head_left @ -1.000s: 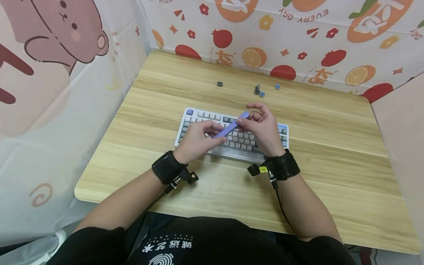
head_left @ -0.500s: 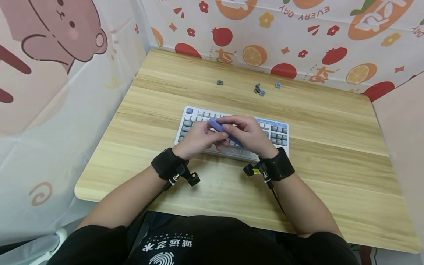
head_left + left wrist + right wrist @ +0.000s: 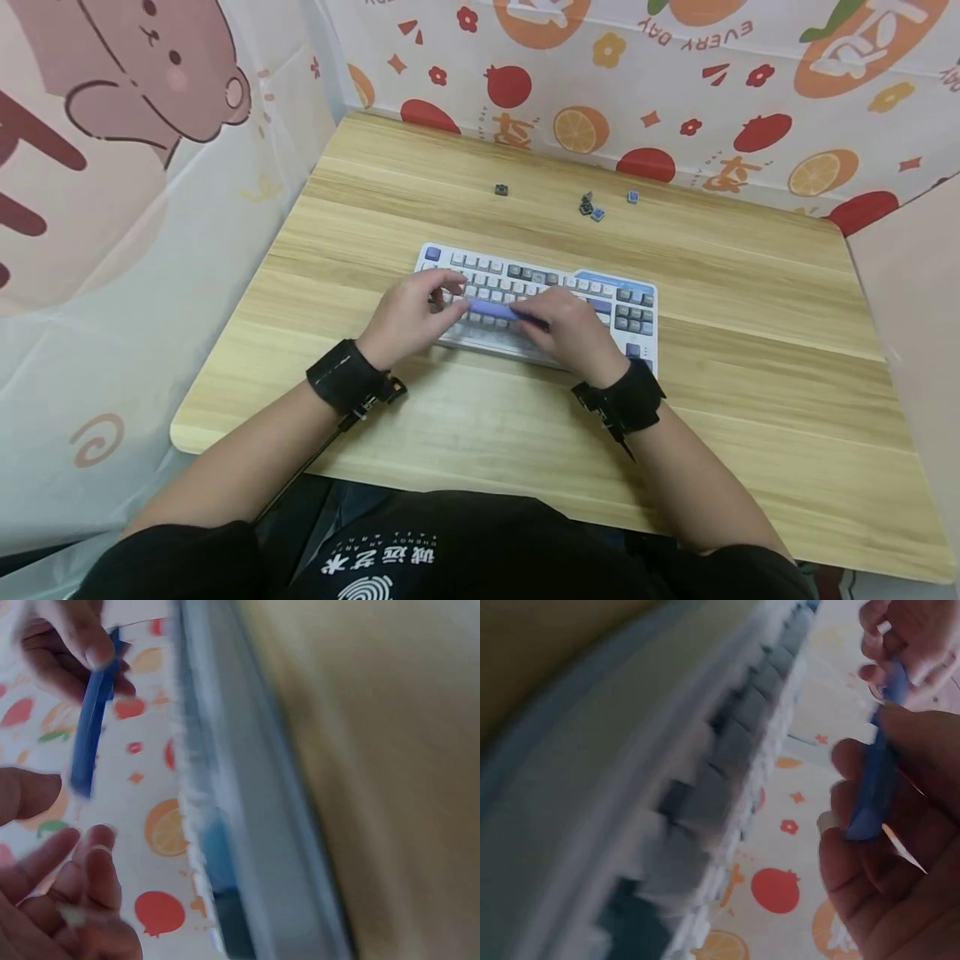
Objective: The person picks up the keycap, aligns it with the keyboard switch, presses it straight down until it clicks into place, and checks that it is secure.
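Note:
A long purple spacebar keycap [image 3: 491,308] is held over the white-framed keyboard [image 3: 483,282]. My right hand [image 3: 573,333] pinches its right part between thumb and fingers. Seen from the right wrist, the keycap [image 3: 874,784] lies along the curled fingers, with a small nub on its side. My left hand [image 3: 405,312] is near the other end. In the left wrist view, the left thumb and fingers [image 3: 101,881] are spread apart, and the keycap's free end [image 3: 84,776] shows just beyond them. Both hands cover parts of the keyboard, which has grey, white and purple keys.
Behind the keyboard lie several small loose pieces: a dark one [image 3: 501,190], a dark cluster [image 3: 586,207], and blue ones [image 3: 633,197]. The wooden table [image 3: 750,375] meets a fruit-print cloth [image 3: 525,117] at the back and a bear-print cloth [image 3: 225,275] on the left.
The keycap was turned about in both hands and now lies level along the keyboard. My left hand has let go and drawn left; the right hand keeps hold of it.

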